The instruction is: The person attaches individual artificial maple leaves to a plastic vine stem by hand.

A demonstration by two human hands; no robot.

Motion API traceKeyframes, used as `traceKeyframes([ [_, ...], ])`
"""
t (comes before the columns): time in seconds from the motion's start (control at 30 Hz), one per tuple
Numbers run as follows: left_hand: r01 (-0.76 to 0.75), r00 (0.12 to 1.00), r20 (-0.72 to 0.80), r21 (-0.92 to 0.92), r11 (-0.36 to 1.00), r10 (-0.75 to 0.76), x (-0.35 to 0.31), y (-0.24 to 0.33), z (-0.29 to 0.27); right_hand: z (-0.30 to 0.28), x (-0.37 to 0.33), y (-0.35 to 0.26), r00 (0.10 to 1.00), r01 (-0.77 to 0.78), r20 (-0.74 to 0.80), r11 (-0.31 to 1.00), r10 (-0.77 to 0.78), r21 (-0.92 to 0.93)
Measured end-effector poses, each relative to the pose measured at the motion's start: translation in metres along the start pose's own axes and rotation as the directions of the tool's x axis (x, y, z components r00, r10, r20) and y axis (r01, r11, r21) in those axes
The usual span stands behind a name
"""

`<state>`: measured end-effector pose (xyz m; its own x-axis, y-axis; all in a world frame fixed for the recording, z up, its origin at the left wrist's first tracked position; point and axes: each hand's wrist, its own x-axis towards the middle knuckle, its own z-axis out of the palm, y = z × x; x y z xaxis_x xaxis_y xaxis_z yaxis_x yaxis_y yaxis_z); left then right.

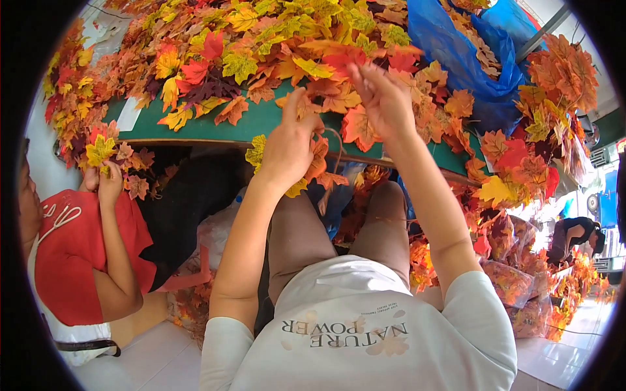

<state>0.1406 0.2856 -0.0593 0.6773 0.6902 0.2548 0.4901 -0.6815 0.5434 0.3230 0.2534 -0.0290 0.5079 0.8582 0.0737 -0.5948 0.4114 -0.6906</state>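
Between pinched fingertips of right hand (pixel 386 99): red artificial maple leaf (pixel 340 62); left hand (pixel 287 148) half-curled, hold unclear; light pinch advisable.

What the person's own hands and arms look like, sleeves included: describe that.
The left hand and right hand are bare, with no gloves or watch visible. The forearms are uncovered too, up to plain, off-white short sleeves.

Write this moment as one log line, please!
left hand: holding sprig | right hand: pinching red leaf | green table: leaf-strewn | co-worker: at left, holding leaves
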Motion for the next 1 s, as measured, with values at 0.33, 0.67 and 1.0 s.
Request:
traceKeyframes([
  [0.33,0.231,0.954,0.142,-0.909,0.347,-0.263,-0.071,0.03,0.023,-0.033,-0.131,0.041,0.969,-0.235,-0.111,0.961,0.22,-0.148],
  [0.67,-0.043,0.971,-0.178,-0.786,0.616,-0.159,-0.097,0.07,0.057,-0.056,-0.159,0.032,0.915,-0.351,-0.186,0.934,0.358,0.072],
  [1.0,-0.022,0.951,-0.246,-0.657,0.754,-0.186,-0.093,0.08,0.088,-0.041,-0.182,0.042,0.907,0.281,-0.207,0.891,-0.368,-0.356],
])
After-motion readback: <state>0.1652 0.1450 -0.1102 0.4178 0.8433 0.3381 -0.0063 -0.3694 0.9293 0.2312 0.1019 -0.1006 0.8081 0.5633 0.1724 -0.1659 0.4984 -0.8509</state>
